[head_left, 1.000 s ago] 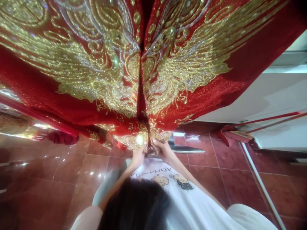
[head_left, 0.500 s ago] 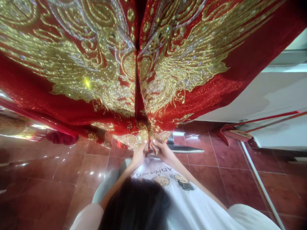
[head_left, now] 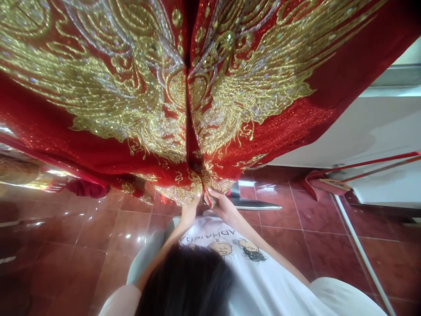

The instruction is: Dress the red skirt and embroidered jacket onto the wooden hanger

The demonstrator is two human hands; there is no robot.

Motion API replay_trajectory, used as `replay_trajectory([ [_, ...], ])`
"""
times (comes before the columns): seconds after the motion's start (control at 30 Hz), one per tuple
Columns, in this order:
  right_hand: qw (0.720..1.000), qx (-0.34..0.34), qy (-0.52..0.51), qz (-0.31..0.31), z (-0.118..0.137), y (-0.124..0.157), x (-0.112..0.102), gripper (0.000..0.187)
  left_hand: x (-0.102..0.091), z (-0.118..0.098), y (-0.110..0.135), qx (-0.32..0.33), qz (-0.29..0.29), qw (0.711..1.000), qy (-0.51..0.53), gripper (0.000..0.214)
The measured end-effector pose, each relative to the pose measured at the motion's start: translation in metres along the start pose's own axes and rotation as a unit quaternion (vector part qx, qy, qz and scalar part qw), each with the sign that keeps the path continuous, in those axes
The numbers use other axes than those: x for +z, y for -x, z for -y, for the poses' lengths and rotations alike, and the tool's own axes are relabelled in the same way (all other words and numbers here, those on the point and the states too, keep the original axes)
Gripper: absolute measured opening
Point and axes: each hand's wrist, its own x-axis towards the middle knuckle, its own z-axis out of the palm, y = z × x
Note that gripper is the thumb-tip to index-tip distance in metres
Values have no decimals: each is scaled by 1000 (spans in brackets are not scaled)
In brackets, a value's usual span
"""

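A red garment [head_left: 108, 145] thick with gold and silver embroidery hangs in front of me and fills the upper view. A dark slit runs down its middle. My left hand [head_left: 190, 212] pinches the embroidered hem just left of the slit's lower end. My right hand [head_left: 222, 205] pinches the hem just right of it, fingers closed on the cloth. Both hands almost touch each other. My white printed shirt [head_left: 250, 267] and dark hair show below them.
Glossy red-brown floor tiles [head_left: 82, 237] lie underneath. A white wall or cabinet [head_left: 371, 131] stands at the right. Thin red rods [head_left: 371, 164] and a white pole [head_left: 358, 254] lean there. A dark metal base [head_left: 253, 202] sits behind my hands. Red cloth [head_left: 87, 188] lies at the left.
Both hands have kept hold of the hem by the slit and shifted only slightly. The garment has swayed a little.
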Motion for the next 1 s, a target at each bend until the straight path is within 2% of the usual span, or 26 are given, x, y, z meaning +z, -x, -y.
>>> replay_trajectory([
  [0.13,994,56,92,-26,6,10,-9,40,-8,5,-3,-22,-4,1000,-7,42],
  [0.27,970,95,225,-21,11,27,-15,45,-13,9,-4,-38,-7,999,-15,39],
  [0.43,948,12,317,-19,12,30,0,39,-14,7,-5,-34,0,999,-17,39],
  [0.57,934,-38,355,-21,7,17,14,37,-15,4,-7,-14,-12,1000,-24,40],
  [0.77,926,-86,366,-39,0,8,21,32,-16,3,-9,5,-58,997,-51,38],
  [0.9,940,-62,334,-25,-2,8,26,36,-15,9,-13,12,-51,997,-59,37],
  [1.0,955,-6,295,0,-1,11,30,36,-13,14,-16,13,-36,997,-69,32],
])
